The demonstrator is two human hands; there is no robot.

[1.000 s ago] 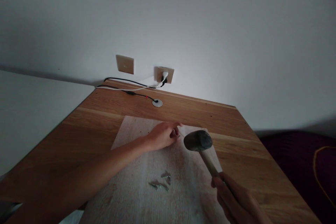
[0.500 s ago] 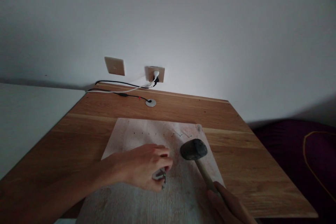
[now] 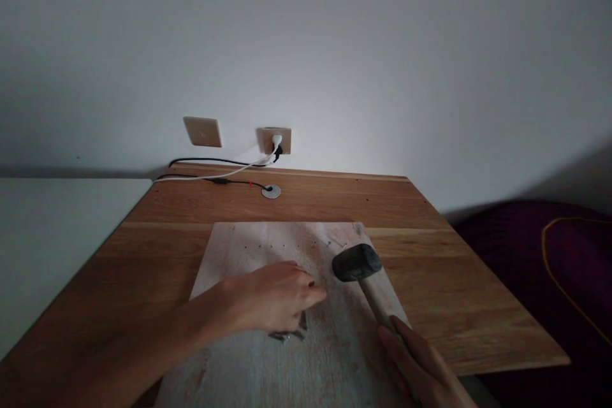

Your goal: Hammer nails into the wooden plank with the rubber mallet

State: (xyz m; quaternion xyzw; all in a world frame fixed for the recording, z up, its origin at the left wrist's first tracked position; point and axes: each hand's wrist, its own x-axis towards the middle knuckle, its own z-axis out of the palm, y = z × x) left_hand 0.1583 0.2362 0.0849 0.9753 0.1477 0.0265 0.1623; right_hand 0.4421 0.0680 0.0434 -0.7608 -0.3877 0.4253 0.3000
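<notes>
My right hand is wrapped round the wooden handle of a black-headed rubber mallet, its head above the right part of a pale wooden board. My left hand hangs over the middle of the board, fingers curled and pressed together; what they hold, if anything, is hidden. Several loose metal nails show just below that hand, partly covered by it. Along the board's far edge runs a row of small dark holes or dots, with a few thin nails standing at its right end.
The board rests on a brown wooden tabletop. Behind it, black and white cables run from a wall socket and a round cable grommet. A white surface lies left, a dark purple item right.
My left hand has shifted slightly right, uncovering more of the nails below it. The mallet stays raised in my right hand, nearly in place. The camera view has tilted a little.
</notes>
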